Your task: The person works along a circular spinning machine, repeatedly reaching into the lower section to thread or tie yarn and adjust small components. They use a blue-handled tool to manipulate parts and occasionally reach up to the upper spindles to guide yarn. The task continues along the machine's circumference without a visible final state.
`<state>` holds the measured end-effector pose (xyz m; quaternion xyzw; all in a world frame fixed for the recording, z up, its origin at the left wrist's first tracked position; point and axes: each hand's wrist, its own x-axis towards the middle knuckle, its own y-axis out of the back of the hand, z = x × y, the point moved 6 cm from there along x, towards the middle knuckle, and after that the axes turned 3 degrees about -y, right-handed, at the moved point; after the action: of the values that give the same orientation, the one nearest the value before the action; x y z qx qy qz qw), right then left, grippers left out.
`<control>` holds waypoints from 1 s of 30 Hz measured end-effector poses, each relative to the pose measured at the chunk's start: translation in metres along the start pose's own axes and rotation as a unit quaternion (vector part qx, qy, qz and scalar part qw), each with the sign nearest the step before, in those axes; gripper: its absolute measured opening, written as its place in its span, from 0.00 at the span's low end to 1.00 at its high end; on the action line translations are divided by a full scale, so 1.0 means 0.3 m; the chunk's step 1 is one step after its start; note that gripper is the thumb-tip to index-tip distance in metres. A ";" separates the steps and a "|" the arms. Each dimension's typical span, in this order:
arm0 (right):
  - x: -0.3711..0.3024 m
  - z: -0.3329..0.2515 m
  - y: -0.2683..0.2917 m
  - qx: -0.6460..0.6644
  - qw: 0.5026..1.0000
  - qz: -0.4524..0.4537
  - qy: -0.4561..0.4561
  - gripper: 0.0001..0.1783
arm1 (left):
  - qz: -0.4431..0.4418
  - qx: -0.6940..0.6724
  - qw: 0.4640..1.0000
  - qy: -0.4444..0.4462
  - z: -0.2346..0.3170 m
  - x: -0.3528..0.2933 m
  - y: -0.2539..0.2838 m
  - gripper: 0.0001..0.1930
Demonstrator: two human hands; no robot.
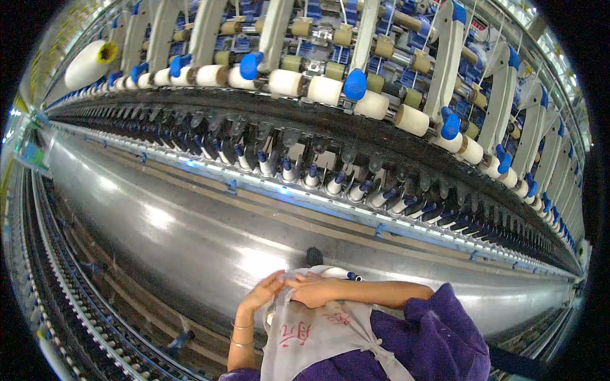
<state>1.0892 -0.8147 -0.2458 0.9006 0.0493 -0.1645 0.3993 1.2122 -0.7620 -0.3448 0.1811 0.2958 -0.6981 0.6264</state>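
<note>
Both hands are together at the upper edge of a whitish apron (289,327) with red markings, worn over purple clothing. My left hand (264,292), two bangles on its wrist, has its fingers drawn together on the apron's edge. Just right of it, my right hand (312,291) reaches across with bent fingers gripping the cloth; its fingertips are partly hidden. Beyond the right wrist a white yarn bobbin (335,272) with a dark blue end sticks out past the apron. A small pale round thing (269,317) shows beside the apron under the left wrist.
A long spinning frame runs across ahead, with a row of yarn bobbins on spindles (311,178), white rollers (324,91) and blue-knobbed arms (356,84). A blue-lit rail (254,183) edges it. Another machine (76,305) stands at the left, across the shiny grey floor (159,209).
</note>
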 end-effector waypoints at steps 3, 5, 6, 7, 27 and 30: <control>0.098 0.042 -0.025 -0.030 0.997 -0.025 0.059 0.10 | 0.063 0.042 0.976 -0.206 0.418 0.049 -0.014 0.15; 0.126 0.076 0.011 -0.044 0.998 0.025 0.032 0.09 | 0.119 0.093 0.940 -0.307 0.649 0.111 -0.036 0.11; 0.126 0.084 0.034 -0.048 0.998 0.045 0.022 0.09 | 0.143 0.133 0.915 -0.353 0.743 0.142 -0.051 0.10; 0.112 0.089 0.086 -0.022 0.992 0.125 0.005 0.08 | 0.121 0.127 0.907 -0.383 0.813 0.182 -0.081 0.09; -0.168 -0.076 0.272 0.228 0.843 0.323 -0.365 0.11 | -0.038 0.022 0.865 -0.499 1.294 0.486 -0.371 0.11; -0.236 -0.034 0.341 0.240 0.778 0.454 -0.361 0.13 | 0.030 0.007 0.871 -0.491 1.229 0.451 -0.232 0.09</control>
<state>1.0478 -0.8733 -0.1438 0.7598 -0.5544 -0.2837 0.1867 1.1670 -1.0992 -0.1362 -0.1721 -0.0598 -0.6802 0.7100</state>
